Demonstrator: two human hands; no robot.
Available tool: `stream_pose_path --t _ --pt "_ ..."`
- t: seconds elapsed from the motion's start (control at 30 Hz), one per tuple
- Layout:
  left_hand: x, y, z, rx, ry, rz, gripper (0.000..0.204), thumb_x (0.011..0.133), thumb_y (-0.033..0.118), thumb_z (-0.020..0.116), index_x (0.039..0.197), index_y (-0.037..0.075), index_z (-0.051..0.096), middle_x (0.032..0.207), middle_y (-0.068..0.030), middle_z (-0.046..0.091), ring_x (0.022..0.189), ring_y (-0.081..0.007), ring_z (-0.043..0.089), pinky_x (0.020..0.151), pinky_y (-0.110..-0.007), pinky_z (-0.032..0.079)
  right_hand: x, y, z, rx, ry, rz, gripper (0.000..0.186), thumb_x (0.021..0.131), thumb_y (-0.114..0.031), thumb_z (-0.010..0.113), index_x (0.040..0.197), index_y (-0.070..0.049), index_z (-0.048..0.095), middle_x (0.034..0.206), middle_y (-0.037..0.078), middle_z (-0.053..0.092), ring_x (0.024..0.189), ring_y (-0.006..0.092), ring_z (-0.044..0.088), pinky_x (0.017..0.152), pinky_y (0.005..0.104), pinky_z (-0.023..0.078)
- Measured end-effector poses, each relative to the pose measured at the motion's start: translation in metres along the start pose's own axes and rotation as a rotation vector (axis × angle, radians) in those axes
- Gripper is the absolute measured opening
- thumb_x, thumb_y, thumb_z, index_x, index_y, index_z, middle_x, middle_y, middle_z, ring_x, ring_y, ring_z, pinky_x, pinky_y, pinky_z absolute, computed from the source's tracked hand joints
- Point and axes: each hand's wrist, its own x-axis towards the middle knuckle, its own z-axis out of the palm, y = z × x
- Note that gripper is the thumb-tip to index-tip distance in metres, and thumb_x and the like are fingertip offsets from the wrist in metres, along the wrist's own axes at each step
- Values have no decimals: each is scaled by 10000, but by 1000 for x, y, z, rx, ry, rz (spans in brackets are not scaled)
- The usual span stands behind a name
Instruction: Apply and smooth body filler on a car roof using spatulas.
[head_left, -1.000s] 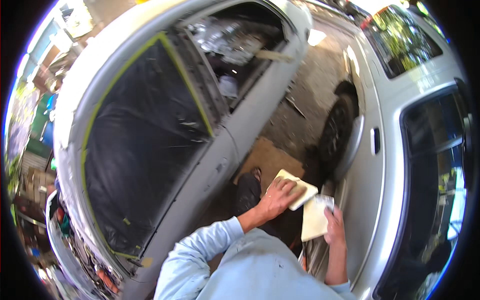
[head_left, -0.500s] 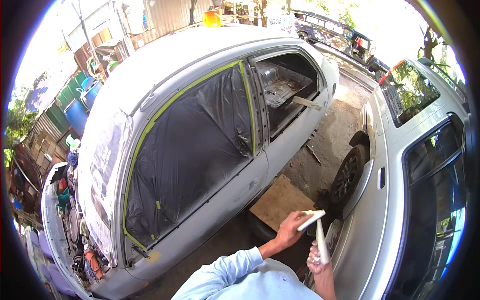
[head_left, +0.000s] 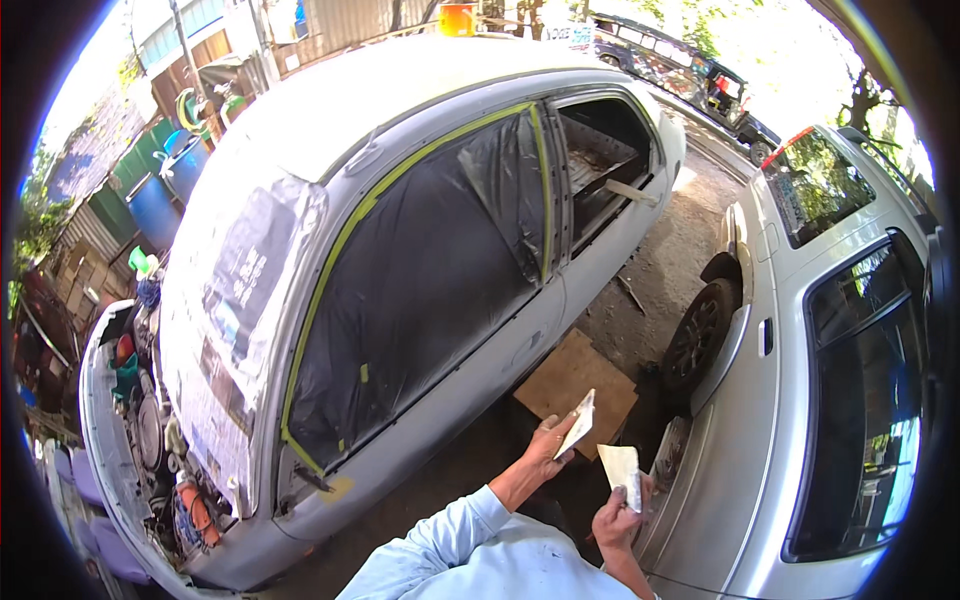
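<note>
My left hand is closed on a flat white spreader-like piece, held tilted with its broad end up. Lower and to the right, my right hand grips a flat cream-coloured plate, with white smears toward its lower part. The two pieces are apart. What lies on their faces is too small to tell. To the left stands a grey car, its front side window covered by dark plastic sheeting edged with yellow-green tape. A yellowish patch marks its panel below the window.
A brown board lies low between the grey car and a silver vehicle close on my right. Sheeting covers the grey car's windshield; its engine bay is exposed. An orange container sits beyond the roof.
My hands have drawn apart; the two pieces met before. The left hand has moved left and the right slightly lower left, turning the cream plate's face into view. The whole view has shifted.
</note>
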Motion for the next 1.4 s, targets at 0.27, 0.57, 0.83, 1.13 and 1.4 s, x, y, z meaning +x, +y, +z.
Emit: stream_pose_path --t 0.27,0.57,0.83,1.13,1.4 --pt "-88 -48 -41 71 -85 -57 875 978 278 697 1611 47 139 903 -37 658 583 -85 607 384 -218 387 -45 89 104 96 -374 440 293 965 -114 584 1205 48 624 1105 265 667 1013 450 654 873 451 522" --pt "-150 -53 -101 559 570 1151 691 822 -18 762 1443 -58 461 1385 -199 592 1240 -283 614 1068 -356 473 -68 111 110 1310 -245 1512 165 955 -132 702 1075 -60 614 921 41 634 732 103 599 568 224 484" --pt "-166 -92 -62 1186 243 1963 468 640 54 767 1102 5 706 750 -48 617 636 -229 620 549 -336 484 -80 65 91 911 -878 1422 419 981 -172 627 1365 -22 555 924 57 651 708 167 633 633 317 556" --pt "-142 -67 -138 722 708 1079 234 972 153 645 1155 10 673 910 -108 650 785 -232 644 689 -373 522 -54 -6 41 1263 -852 1267 419 1039 -229 583 1412 -72 477 889 7 598 650 109 601 523 255 512" --pt "-207 -74 -187 -37 379 858 302 945 96 702 1214 -32 653 1093 -78 726 934 -143 687 839 -317 564 -62 -100 113 623 -852 202 545 920 -52 698 1422 52 512 1196 136 626 1035 196 634 942 315 509"
